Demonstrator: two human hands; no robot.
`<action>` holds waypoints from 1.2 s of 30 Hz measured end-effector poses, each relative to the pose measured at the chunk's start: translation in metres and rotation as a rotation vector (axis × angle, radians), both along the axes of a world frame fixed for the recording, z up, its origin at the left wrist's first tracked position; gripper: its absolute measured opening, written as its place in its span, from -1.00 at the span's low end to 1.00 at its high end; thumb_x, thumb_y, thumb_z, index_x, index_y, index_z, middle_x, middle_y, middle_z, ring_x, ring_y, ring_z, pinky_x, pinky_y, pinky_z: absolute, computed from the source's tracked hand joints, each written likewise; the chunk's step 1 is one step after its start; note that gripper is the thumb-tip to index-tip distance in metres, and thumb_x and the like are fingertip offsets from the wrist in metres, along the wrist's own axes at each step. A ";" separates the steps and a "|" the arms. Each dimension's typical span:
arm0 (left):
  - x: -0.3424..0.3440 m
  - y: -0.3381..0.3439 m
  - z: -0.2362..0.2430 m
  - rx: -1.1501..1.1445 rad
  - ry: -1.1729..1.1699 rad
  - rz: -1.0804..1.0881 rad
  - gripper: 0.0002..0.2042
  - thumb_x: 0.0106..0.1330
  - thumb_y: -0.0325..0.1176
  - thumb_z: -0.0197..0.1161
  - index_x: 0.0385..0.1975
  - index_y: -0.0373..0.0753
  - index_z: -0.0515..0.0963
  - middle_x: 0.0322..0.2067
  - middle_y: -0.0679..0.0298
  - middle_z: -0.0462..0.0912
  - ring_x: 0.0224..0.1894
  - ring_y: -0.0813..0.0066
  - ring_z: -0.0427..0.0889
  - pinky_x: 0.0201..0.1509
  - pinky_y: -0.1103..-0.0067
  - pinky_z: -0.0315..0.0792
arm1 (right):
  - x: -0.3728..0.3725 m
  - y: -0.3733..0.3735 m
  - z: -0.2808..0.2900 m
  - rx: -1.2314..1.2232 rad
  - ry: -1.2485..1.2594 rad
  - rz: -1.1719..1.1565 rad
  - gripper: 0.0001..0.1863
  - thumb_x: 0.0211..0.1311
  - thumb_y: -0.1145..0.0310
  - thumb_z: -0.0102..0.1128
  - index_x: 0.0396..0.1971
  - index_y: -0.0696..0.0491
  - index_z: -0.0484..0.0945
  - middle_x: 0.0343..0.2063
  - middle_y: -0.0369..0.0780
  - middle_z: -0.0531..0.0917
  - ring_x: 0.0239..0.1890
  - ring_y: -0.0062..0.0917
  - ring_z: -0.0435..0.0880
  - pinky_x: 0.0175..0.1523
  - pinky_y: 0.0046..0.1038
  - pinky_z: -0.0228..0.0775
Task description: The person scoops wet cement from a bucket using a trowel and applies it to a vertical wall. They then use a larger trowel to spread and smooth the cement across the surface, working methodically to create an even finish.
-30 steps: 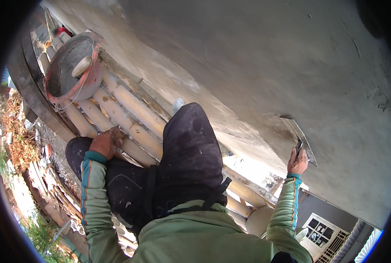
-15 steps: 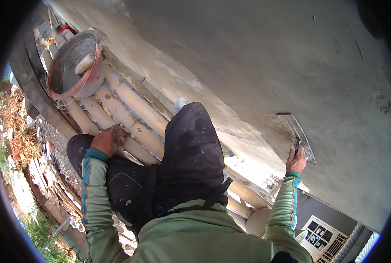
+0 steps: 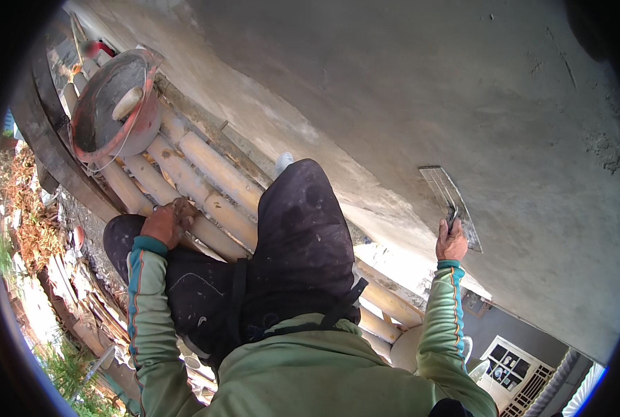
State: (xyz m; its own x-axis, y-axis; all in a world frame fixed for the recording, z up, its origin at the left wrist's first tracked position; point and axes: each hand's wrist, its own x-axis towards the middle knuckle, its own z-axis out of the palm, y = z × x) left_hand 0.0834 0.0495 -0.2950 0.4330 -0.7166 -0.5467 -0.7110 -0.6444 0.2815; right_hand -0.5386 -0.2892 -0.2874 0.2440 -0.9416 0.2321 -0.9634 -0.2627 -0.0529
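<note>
My right hand point(image 3: 452, 243) is wrapped around the handle of a plastering trowel point(image 3: 456, 201). The trowel's long metal blade lies against the grey plastered wall point(image 3: 393, 104). Over my bent left knee, my left hand point(image 3: 169, 221) is closed, its fingers curled; a small shiny bit shows by it, but what it holds is hidden. Ahead and to the left, a worn red bucket point(image 3: 150, 132) with grey residue stands on the bamboo poles point(image 3: 219, 174). A pale, rounded piece point(image 3: 127, 103) sits inside it.
A dark curved beam point(image 3: 63, 163) runs along the left of the bamboo platform. Beyond and below it lie wood scraps point(image 3: 80, 292) and green plants point(image 3: 67, 368). A white window frame point(image 3: 508, 372) shows at the lower right. The wall fills the right side.
My right hand and the trowel have shifted a little left and up along the wall. My left hand stays closed over the knee.
</note>
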 end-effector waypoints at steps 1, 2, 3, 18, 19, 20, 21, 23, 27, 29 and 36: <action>0.002 0.002 -0.001 -0.008 -0.007 -0.003 -0.46 0.31 -0.07 0.33 0.22 -0.24 0.54 -0.04 -0.13 0.70 0.05 -0.13 0.67 0.14 0.18 0.56 | -0.002 -0.003 -0.002 -0.009 -0.003 -0.010 -0.61 0.41 0.03 0.21 -0.27 0.12 0.52 -0.40 0.06 0.67 -0.34 0.11 0.65 -0.28 0.02 0.46; 0.004 0.005 -0.002 -0.034 -0.008 -0.003 -0.46 0.31 -0.07 0.33 0.21 -0.25 0.55 -0.04 -0.13 0.70 0.05 -0.13 0.67 0.14 0.18 0.56 | -0.003 -0.005 -0.005 0.015 -0.009 -0.018 -0.61 0.41 0.03 0.21 -0.28 0.12 0.52 -0.41 0.07 0.67 -0.33 0.11 0.65 -0.28 0.02 0.45; 0.002 0.005 0.001 -0.056 -0.006 -0.002 -0.47 0.31 -0.08 0.33 0.20 -0.26 0.55 -0.04 -0.13 0.71 0.05 -0.13 0.67 0.14 0.18 0.56 | -0.006 -0.006 -0.010 0.042 -0.012 -0.023 -0.61 0.42 0.04 0.20 -0.28 0.13 0.51 -0.42 0.08 0.67 -0.33 0.12 0.65 -0.27 0.02 0.45; -0.004 -0.004 0.016 -0.044 -0.008 -0.003 -0.55 0.33 -0.13 0.36 0.12 -0.27 0.56 -0.12 -0.08 0.74 -0.04 -0.02 0.73 0.05 0.26 0.57 | 0.007 0.025 -0.021 0.064 -0.201 0.090 -0.63 0.47 0.16 0.22 -0.33 0.19 0.45 -0.53 0.10 0.52 -0.47 0.10 0.46 -0.32 -0.09 0.33; -0.004 -0.003 0.015 -0.047 0.006 0.014 -0.55 0.33 -0.13 0.36 0.11 -0.27 0.56 -0.13 -0.08 0.74 -0.04 -0.03 0.72 0.04 0.26 0.57 | 0.015 0.014 -0.022 0.061 -0.160 0.095 -0.62 0.48 0.12 0.21 -0.32 0.19 0.47 -0.50 0.11 0.55 -0.44 0.13 0.51 -0.31 -0.06 0.35; -0.005 -0.002 0.013 -0.032 0.004 0.006 -0.54 0.34 -0.10 0.34 0.13 -0.24 0.55 -0.12 -0.10 0.73 -0.04 -0.08 0.71 0.04 0.21 0.57 | 0.021 0.008 -0.022 0.059 -0.120 0.102 -0.59 0.48 0.09 0.19 -0.30 0.20 0.48 -0.48 0.12 0.59 -0.41 0.17 0.56 -0.29 -0.03 0.37; -0.004 0.002 0.010 -0.018 -0.002 0.002 -0.53 0.35 -0.07 0.31 0.15 -0.21 0.53 -0.11 -0.11 0.71 -0.04 -0.12 0.70 0.05 0.16 0.57 | 0.018 0.005 -0.028 0.070 -0.074 0.039 -0.58 0.47 0.06 0.17 -0.29 0.20 0.49 -0.45 0.14 0.62 -0.36 0.17 0.60 -0.27 0.00 0.41; 0.000 0.002 0.014 -0.045 -0.003 -0.007 -0.52 0.35 -0.06 0.29 0.18 -0.18 0.51 -0.11 -0.13 0.70 -0.03 -0.17 0.68 0.05 0.11 0.57 | -0.001 0.001 -0.039 0.097 -0.017 -0.048 -0.52 0.46 0.01 0.13 -0.26 0.23 0.52 -0.44 0.16 0.67 -0.34 0.20 0.65 -0.25 0.05 0.47; -0.007 -0.004 0.011 -0.133 0.072 0.013 -0.56 0.36 -0.16 0.32 0.15 -0.25 0.52 -0.09 -0.11 0.72 0.01 -0.08 0.70 0.08 0.20 0.57 | -0.077 0.029 -0.073 0.145 0.011 -0.193 -0.47 0.44 -0.05 0.13 -0.17 0.23 0.56 -0.34 0.22 0.68 -0.24 0.22 0.65 -0.15 0.08 0.47; -0.006 -0.006 0.011 -0.131 0.059 0.027 -0.58 0.37 -0.20 0.33 0.14 -0.28 0.53 -0.08 -0.11 0.73 0.02 -0.05 0.71 0.10 0.24 0.57 | -0.083 0.046 -0.080 0.139 -0.028 -0.187 -0.47 0.44 -0.07 0.14 -0.20 0.21 0.55 -0.36 0.21 0.67 -0.26 0.24 0.63 -0.17 0.08 0.45; -0.006 -0.005 0.026 0.003 -0.003 -0.006 -0.50 0.34 -0.09 0.31 0.20 -0.19 0.50 -0.10 -0.13 0.70 -0.01 -0.18 0.67 0.09 0.11 0.56 | 0.016 0.005 -0.075 0.175 -0.017 -0.044 -0.50 0.45 -0.01 0.16 -0.19 0.24 0.53 -0.40 0.19 0.65 -0.31 0.20 0.62 -0.21 0.06 0.42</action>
